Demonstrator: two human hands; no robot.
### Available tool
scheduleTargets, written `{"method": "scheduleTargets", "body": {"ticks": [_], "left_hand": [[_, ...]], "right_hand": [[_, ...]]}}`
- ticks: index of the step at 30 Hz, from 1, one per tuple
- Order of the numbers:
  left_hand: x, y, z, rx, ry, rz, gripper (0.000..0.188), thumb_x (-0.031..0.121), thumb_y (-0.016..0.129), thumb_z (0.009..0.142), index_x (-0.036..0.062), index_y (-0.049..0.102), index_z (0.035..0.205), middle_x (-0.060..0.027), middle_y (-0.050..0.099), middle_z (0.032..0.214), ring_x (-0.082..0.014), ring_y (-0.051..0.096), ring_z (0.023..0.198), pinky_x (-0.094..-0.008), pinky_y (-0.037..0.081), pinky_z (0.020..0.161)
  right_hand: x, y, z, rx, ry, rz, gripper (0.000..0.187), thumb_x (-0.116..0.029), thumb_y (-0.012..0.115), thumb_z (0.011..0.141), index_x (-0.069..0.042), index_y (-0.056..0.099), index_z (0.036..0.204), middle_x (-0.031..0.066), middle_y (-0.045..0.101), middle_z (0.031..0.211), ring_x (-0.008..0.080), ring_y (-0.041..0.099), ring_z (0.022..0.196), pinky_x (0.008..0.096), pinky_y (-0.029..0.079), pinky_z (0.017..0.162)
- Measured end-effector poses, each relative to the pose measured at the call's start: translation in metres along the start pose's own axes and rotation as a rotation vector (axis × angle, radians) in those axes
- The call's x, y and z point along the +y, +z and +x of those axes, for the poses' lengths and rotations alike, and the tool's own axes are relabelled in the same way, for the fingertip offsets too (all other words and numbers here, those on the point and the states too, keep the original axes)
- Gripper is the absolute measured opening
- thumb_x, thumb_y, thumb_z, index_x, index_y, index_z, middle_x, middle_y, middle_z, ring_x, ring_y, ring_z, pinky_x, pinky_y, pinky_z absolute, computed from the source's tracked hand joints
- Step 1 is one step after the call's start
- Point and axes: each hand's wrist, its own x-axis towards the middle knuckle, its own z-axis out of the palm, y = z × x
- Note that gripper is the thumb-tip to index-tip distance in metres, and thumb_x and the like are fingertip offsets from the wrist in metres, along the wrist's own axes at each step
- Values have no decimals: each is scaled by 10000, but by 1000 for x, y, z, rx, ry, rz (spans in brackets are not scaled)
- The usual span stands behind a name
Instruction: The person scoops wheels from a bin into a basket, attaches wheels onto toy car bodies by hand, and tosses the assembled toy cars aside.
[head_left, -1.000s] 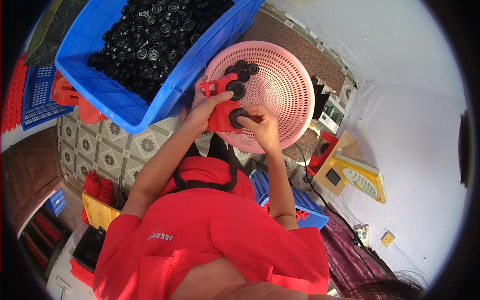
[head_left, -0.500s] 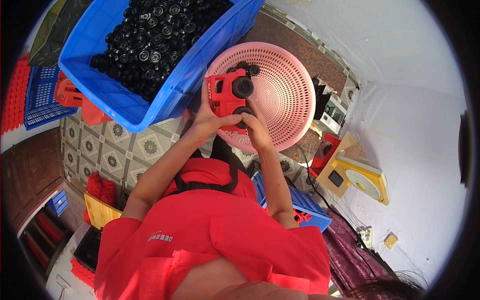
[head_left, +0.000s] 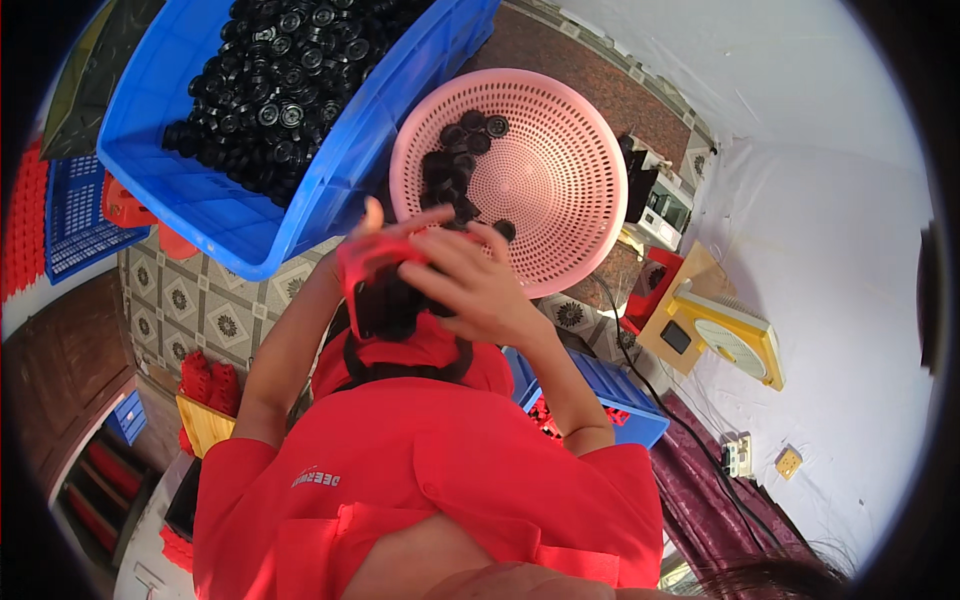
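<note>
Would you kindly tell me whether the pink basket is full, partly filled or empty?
Partly filled: black wheels lie mostly along the left side of the pink basket, while its right side shows bare perforated plastic.

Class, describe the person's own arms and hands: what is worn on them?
Short, plain red sleeves leave the forearms bare. No glove shows on the left hand or the right hand, and no watch or bracelet is visible. Blur hides finer details, such as any rings.
</note>
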Motion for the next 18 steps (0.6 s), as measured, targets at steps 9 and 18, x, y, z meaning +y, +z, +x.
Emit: {"method": "scheduleTargets", "body": {"ticks": [9,18], "left_hand": [[4,1,-5,68,148,15,812,354,753,743,51,349,1378,-137,476,1343,-297,521,1209,-451,457,997],[-6,3,31,631,338,270,461,71,708,831,108,491,1236,-47,572,1129,-149,582,1007,-292,513,854]], "right_hand": [[174,57,-73,-184,798,-182,470,-203,758,743,-69,621,1172,182,642,1040,333,648,902,423,529,735],[199,80,-94,-77,913,6,336,-64,779,666,-29,541,900,78,598,709,262,611,650,330,521,644]]}}
